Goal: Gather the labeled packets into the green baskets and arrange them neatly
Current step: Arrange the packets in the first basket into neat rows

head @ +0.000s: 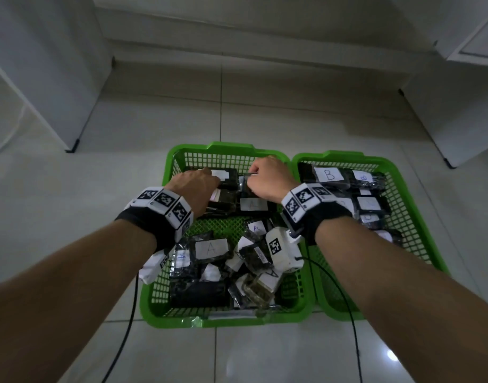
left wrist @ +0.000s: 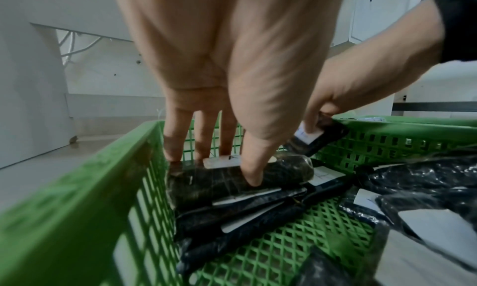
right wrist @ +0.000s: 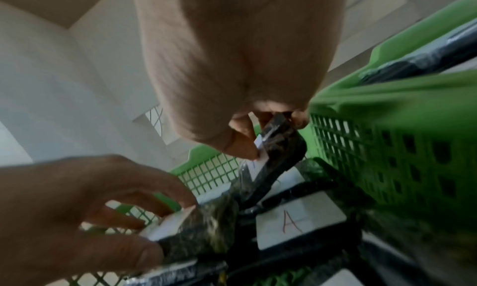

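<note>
Two green baskets stand side by side on the tiled floor. The left basket (head: 223,149) holds dark packets with white "A" labels: a row at its far end and a loose heap (head: 209,250) near me. My left hand (head: 201,183) reaches into the far left corner and pinches one dark packet (left wrist: 271,178) between thumb and fingers, on top of a row of packets. My right hand (head: 262,175) pinches the top edge of another A packet (right wrist: 281,145) and holds it tilted just to the right. The right basket (head: 345,156) holds "B" packets (head: 330,175) in rows.
White cabinets (head: 44,78) stand on the left and on the right (head: 458,106), with a low step (head: 237,59) behind the baskets. Black cables (head: 127,327) hang from both wrist cameras across the near basket rims. Bare tiles lie around the baskets.
</note>
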Demonstrator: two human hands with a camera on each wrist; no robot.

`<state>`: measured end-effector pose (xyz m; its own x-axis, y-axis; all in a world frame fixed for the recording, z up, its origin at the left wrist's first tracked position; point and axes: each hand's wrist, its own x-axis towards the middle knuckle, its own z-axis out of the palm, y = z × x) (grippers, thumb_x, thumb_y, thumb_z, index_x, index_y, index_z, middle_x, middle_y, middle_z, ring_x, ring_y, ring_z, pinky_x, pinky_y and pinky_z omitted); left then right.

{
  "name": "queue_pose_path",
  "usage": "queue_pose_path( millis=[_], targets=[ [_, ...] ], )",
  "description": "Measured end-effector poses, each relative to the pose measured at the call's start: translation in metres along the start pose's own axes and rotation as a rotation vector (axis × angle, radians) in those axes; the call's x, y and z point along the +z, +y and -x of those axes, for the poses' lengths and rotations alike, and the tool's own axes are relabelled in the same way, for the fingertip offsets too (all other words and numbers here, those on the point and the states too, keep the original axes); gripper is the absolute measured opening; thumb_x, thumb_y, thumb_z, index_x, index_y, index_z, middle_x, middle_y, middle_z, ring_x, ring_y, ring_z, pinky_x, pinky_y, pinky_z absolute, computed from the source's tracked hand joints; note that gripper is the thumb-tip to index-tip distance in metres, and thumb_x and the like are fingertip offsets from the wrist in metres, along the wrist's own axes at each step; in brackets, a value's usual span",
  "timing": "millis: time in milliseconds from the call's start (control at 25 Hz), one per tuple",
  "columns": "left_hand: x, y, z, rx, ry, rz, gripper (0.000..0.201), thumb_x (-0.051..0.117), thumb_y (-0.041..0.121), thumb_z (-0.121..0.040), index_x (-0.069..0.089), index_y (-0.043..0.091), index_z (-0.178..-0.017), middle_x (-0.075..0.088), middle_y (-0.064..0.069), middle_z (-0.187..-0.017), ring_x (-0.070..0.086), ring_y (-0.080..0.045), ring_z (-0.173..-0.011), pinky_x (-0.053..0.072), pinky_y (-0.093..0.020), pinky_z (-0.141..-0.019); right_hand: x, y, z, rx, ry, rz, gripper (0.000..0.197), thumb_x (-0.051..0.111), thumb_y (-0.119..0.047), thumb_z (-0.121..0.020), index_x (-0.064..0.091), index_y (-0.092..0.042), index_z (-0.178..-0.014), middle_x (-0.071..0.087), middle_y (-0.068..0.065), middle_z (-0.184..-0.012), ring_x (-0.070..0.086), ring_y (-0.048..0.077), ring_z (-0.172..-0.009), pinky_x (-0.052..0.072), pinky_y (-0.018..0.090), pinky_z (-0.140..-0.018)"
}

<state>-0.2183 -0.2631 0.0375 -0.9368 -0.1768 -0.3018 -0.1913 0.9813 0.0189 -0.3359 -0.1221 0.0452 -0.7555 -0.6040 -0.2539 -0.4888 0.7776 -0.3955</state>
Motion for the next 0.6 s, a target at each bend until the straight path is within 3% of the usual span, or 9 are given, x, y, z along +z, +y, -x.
queue_pose_path(
  millis=[120,200,280,400,480,600],
  targets=[
    [0.001,-0.003,-0.001,-0.004,0.018,0.021,0.039,0.061,0.013,-0.09,0.057,0.019,-0.128,0.062,-0.006,-0.121,0.065,-0.029,-0.107,0.055,-0.043,-0.089,0.016,0.0,-0.008,-0.019,0.029,0.101,0.025,0.067,-0.006,-0.087,0.066,-0.005,-0.113,0.062,0.009,-0.118,0.059,0.027,-0.111,0.05,0.035,-0.097],
    [0.002,-0.004,-0.001,-0.005,0.019,0.014,0.037,0.06,0.016,-0.092,0.057,0.018,-0.129,0.062,-0.007,-0.12,0.065,-0.029,-0.106,0.056,-0.041,-0.087,0.017,0.003,-0.007,-0.049,0.104,0.146,0.026,0.07,-0.003,-0.086,0.066,-0.006,-0.111,0.061,0.007,-0.112,0.057,0.024,-0.104,0.045,0.027,-0.088],
    [0.002,-0.003,-0.002,-0.007,0.017,0.001,0.036,0.06,0.016,-0.093,0.056,0.018,-0.129,0.061,-0.007,-0.12,0.064,-0.029,-0.106,0.055,-0.04,-0.086,0.012,0.006,-0.002,-0.071,0.183,0.216,0.025,0.075,-0.004,-0.08,0.067,-0.008,-0.104,0.06,0.003,-0.104,0.055,0.021,-0.095,0.042,0.025,-0.079],
    [0.0,-0.002,-0.004,-0.015,0.015,-0.009,0.035,0.06,0.015,-0.093,0.056,0.017,-0.129,0.061,-0.008,-0.119,0.064,-0.029,-0.106,0.055,-0.039,-0.085,0.009,0.005,0.002,-0.042,0.121,0.298,0.023,0.082,-0.009,-0.075,0.067,-0.01,-0.094,0.061,0.002,-0.092,0.058,0.022,-0.084,0.042,0.027,-0.066],
    [0.0,-0.002,-0.004,-0.012,0.015,-0.019,0.035,0.061,0.016,-0.093,0.056,0.017,-0.129,0.061,-0.008,-0.119,0.064,-0.029,-0.106,0.055,-0.038,-0.084,0.015,0.007,-0.002,-0.008,0.073,0.268,0.02,0.08,-0.007,-0.078,0.069,-0.009,-0.096,0.067,0.006,-0.097,0.064,0.026,-0.089,0.046,0.029,-0.069],
    [0.001,-0.003,-0.005,-0.008,0.011,-0.02,0.037,0.062,0.019,-0.093,0.057,0.018,-0.129,0.062,-0.007,-0.12,0.065,-0.028,-0.106,0.056,-0.04,-0.085,0.024,0.009,-0.009,0.001,0.139,0.147,0.014,0.074,-0.001,-0.082,0.069,-0.009,-0.091,0.068,0.007,-0.097,0.064,0.026,-0.093,0.047,0.029,-0.075]
  ],
)
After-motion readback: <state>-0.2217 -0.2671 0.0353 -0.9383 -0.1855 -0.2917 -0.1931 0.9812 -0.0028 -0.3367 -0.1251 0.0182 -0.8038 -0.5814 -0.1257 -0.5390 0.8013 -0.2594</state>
